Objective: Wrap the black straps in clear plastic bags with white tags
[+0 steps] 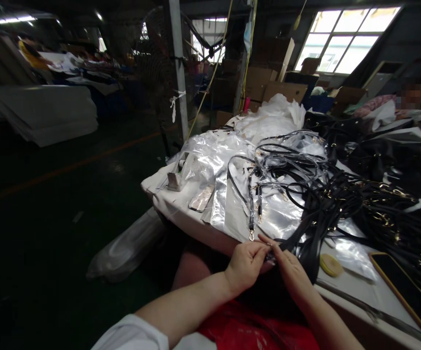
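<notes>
At the table's front edge, my left hand (245, 265) and my right hand (292, 270) meet at the fingertips. Both are closed in a pinch on the end of a black strap, mostly covered by the fingers, with a small glint of metal showing. Just beyond my left hand lies another black strap (251, 209) ending in a gold snap hook (251, 236). Beside it is a shorter strap end with a gold hook (260, 218). A big heap of black straps (327, 204) with gold hardware spreads to the right of my hands.
Clear plastic bags (217, 150) cover much of the white table (174, 206). A phone (407, 291) and a yellow round object (330, 265) lie at right; a patterned phone-like item (201, 198) lies left. A metal post (179, 73) stands behind. Another person's sleeve (374, 104) shows at far right.
</notes>
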`<state>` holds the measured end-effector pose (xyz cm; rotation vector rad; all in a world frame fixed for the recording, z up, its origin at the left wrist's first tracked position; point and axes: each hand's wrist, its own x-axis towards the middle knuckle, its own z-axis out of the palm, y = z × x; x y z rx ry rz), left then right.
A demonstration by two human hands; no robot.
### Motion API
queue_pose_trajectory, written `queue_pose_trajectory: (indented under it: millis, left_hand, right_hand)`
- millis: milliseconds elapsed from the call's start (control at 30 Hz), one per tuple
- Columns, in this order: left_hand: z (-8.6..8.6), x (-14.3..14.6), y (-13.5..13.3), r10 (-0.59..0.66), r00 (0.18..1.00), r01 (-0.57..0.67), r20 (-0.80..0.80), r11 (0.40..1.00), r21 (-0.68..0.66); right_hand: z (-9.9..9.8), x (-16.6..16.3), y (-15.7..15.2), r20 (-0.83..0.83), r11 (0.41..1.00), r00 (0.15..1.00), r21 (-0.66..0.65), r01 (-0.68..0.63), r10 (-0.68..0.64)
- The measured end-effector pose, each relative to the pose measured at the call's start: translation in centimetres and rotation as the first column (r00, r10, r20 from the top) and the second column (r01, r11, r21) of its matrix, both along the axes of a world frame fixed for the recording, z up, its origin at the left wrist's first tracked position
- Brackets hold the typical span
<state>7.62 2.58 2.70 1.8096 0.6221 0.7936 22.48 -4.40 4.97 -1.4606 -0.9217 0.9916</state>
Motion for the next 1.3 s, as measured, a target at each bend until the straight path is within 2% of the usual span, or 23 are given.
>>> queue_pose_trajectory:
  millis: [133, 167, 233, 333, 400, 500, 567, 633, 700, 767, 800, 833, 900, 1000, 1067, 1100, 1200, 1300]
  left_hand:
    - [-0.5, -0.9, 0.3, 0.017, 0.996, -0.018, -0.082, 1.0, -0.006]
    - [-0.6, -1.0, 0.4, 0.01, 0.996, -0.012, -0.09, 1.0, -0.018]
    - [-0.6, -1.0, 0.4, 0.004, 0.996, -0.007, -0.088, 1.0, -0.03]
    - [-0.8, -0.7, 0.4, 0.032, 0.998, -0.032, -0.057, 0.999, -0.007]
    - [-1.0, -0.7, 0.4, 0.029, 0.998, -0.029, -0.05, 1.0, 0.003]
    - [-1.4, -0.9, 0.2, 0.012, 0.997, -0.014, -0.073, 1.0, -0.022]
    - [-1.4, -1.1, 0.2, 0.021, 0.997, -0.026, -0.08, 0.998, -0.058]
    - [-1.3, -1.0, 0.1, 0.033, 0.997, -0.038, -0.064, 0.996, -0.076]
    - [-1.1, -0.9, 0.2, 0.051, 0.998, -0.054, -0.041, 0.997, -0.059]
    - [-1.0, -0.8, 0.3, 0.069, 0.997, -0.07, -0.025, 0.997, -0.025]
    - [-1.1, -0.9, 0.4, 0.072, 0.997, -0.072, -0.026, 0.997, -0.009]
    - [-1.2, -0.9, 0.4, 0.072, 0.997, -0.072, -0.033, 0.997, 0.006]
    - [-1.5, -1.2, 0.4, 0.064, 0.997, -0.063, -0.053, 0.998, 0.026]
    - [-1.9, -1.5, 0.2, 0.07, 0.996, -0.069, -0.06, 0.997, 0.019]
    - [-1.8, -1.4, 0.1, 0.077, 0.996, -0.078, -0.037, 0.997, -0.014]
    - [-1.7, -1.3, 0.0, 0.081, 0.996, -0.082, -0.023, 0.996, -0.034]
    - [-1.1, -0.8, -0.1, 0.086, 0.996, -0.085, 0.02, 0.995, -0.061]
    - [-0.5, -0.4, 0.0, 0.07, 0.997, -0.069, 0.039, 0.997, -0.021]
  right_hand:
    - [-0.5, 2.4, 0.7, -0.152, 0.962, 0.958, 0.088, 0.257, -0.242]
    - [-0.6, 2.5, 0.7, -0.157, 0.955, 0.951, 0.092, 0.282, -0.266]
    - [-0.6, 1.7, 0.5, -0.149, 0.97, 0.964, 0.066, 0.234, -0.222]
    - [-0.6, -0.3, 0.0, -0.139, 0.999, 0.99, -0.028, 0.023, -0.027]
    - [-0.5, -0.3, 0.1, -0.217, 0.999, 0.976, -0.033, 0.001, -0.009]
    - [0.1, 1.8, 0.7, -0.353, 0.976, 0.918, 0.051, 0.21, -0.179]
    - [0.4, 2.7, 0.9, -0.342, 0.939, 0.896, 0.096, 0.332, -0.282]
    - [0.3, 1.9, 0.8, -0.218, 0.96, 0.945, 0.085, 0.268, -0.245]
    - [-0.1, -0.1, 0.5, -0.078, 0.997, 0.994, 0.02, 0.074, -0.072]
    - [-0.4, -1.9, 0.1, -0.051, 0.996, 0.995, -0.031, -0.083, 0.081]
    - [-0.3, -2.2, 0.0, -0.089, 0.995, 0.991, -0.019, -0.098, 0.096]
    - [0.0, -2.0, -0.1, -0.139, 0.997, 0.988, 0.014, -0.07, 0.072]
    - [1.1, -0.4, -0.1, -0.259, 0.99, 0.965, 0.116, 0.08, -0.048]
    - [3.3, 3.2, 0.0, -0.399, 0.911, 0.888, 0.235, 0.339, -0.228]
    - [3.9, 4.3, 0.1, -0.395, 0.863, 0.862, 0.255, 0.436, -0.319]
    - [3.9, 4.1, 0.1, -0.349, 0.864, 0.871, 0.244, 0.44, -0.345]
    - [2.5, 1.7, 0.0, -0.151, 0.928, 0.935, 0.148, 0.343, -0.321]
    - [0.3, -1.2, -0.1, -0.066, 0.991, 0.989, 0.009, 0.133, -0.133]
